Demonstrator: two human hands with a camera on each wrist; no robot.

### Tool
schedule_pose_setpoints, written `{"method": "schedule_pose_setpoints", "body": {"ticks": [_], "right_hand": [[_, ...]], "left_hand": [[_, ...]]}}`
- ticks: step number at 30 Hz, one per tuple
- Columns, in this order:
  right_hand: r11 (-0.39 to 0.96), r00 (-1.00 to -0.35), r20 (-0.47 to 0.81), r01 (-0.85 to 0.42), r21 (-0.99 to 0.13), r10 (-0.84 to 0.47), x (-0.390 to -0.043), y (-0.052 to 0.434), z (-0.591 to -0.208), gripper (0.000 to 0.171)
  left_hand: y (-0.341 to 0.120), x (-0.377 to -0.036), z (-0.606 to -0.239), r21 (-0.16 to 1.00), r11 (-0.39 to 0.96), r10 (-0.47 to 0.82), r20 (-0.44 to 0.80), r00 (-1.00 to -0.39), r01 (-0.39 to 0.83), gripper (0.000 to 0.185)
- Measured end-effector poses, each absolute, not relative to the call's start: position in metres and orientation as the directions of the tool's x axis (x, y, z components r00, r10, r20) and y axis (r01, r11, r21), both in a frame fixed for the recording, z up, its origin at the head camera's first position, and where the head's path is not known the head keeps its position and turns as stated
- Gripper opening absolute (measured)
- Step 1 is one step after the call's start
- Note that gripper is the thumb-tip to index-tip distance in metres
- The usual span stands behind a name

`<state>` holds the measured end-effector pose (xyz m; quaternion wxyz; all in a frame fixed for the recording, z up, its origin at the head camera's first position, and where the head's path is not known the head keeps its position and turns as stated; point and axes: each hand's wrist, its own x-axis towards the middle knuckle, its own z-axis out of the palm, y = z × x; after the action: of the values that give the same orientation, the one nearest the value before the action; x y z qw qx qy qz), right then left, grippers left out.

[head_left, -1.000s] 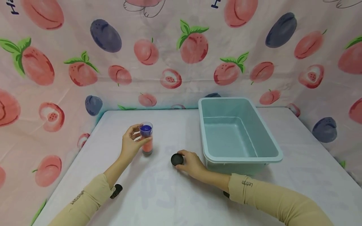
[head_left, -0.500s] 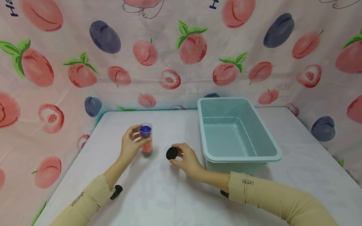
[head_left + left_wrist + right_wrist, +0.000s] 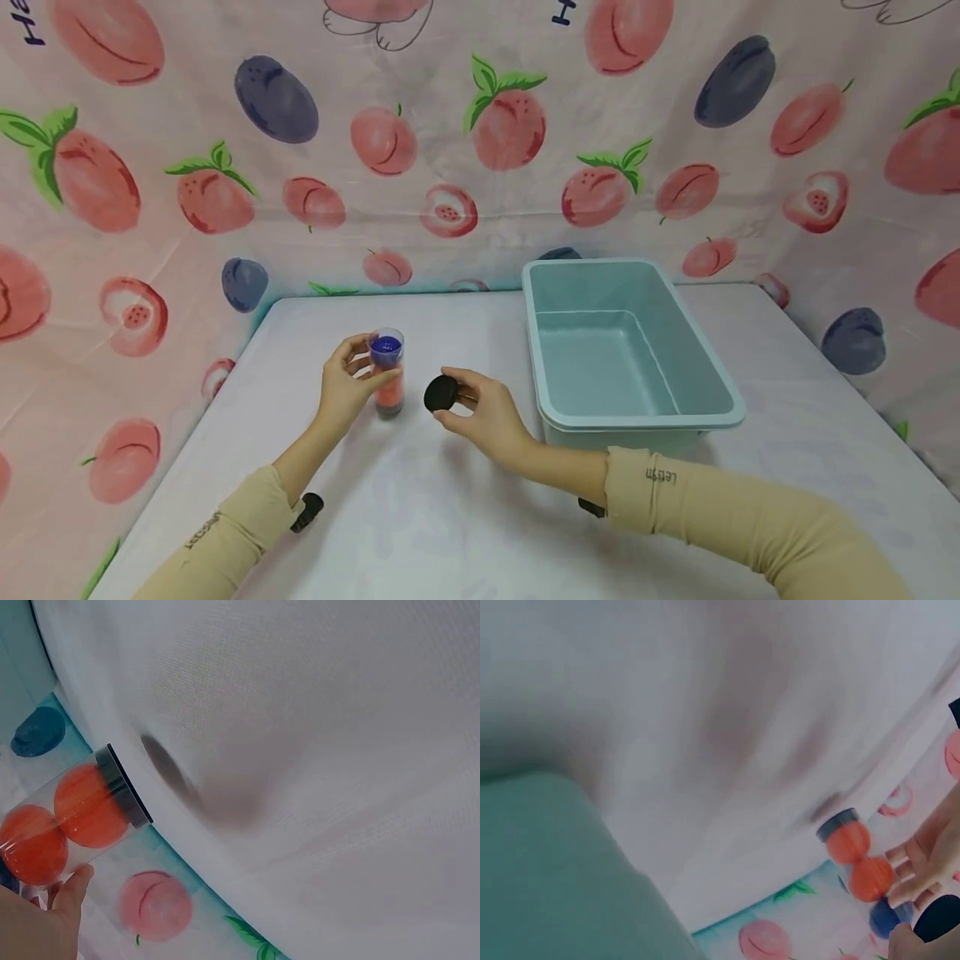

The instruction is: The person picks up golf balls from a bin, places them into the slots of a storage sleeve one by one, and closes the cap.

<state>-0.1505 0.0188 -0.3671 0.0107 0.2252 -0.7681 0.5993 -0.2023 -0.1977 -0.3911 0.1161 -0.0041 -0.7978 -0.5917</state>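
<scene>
Two hands over white table (image 3: 465,533). Right hand (image 3: 480,417) pinches black lid (image 3: 441,392) clear of the surface, just beside the tube. Left hand (image 3: 347,385) curls round clear tube (image 3: 387,373), steadying it upright, open-topped; orange and blue balls stacked inside. Beyond, right: teal bin (image 3: 637,417). Backdrop: fruit-print cloth (image 3: 450,125).

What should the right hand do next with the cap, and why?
Probably lift the cap up and left over the open tube. The right hand pinches the cap beside and below the tube's mouth, while the left hand holds the tube upright on the table.
</scene>
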Motion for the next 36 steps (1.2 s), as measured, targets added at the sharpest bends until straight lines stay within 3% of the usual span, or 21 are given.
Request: {"method": "schedule_pose_setpoints", "body": {"ticks": [14,26,36], "right_hand": [[0.347,-0.839,0.334,-0.495,-0.797,-0.43,-0.165,0.022,-0.317,0.045],[0.287,-0.908,0.106,-0.236,-0.928,-0.405,-0.18,0.01,-0.291,0.044],[0.231,-0.887,0.14,-0.263,-0.937,-0.439,-0.204,-0.007,-0.273,0.041]], "left_hand": [[-0.196,-0.204,-0.391,0.946,0.285,-0.115,0.191,-0.975,0.152,0.057],[-0.195,-0.207,-0.388,0.956,0.254,-0.114,0.179,-0.977,0.145,0.057],[-0.196,-0.213,-0.386,0.957,0.254,-0.112,0.176,-0.978,0.143,0.057]]}}
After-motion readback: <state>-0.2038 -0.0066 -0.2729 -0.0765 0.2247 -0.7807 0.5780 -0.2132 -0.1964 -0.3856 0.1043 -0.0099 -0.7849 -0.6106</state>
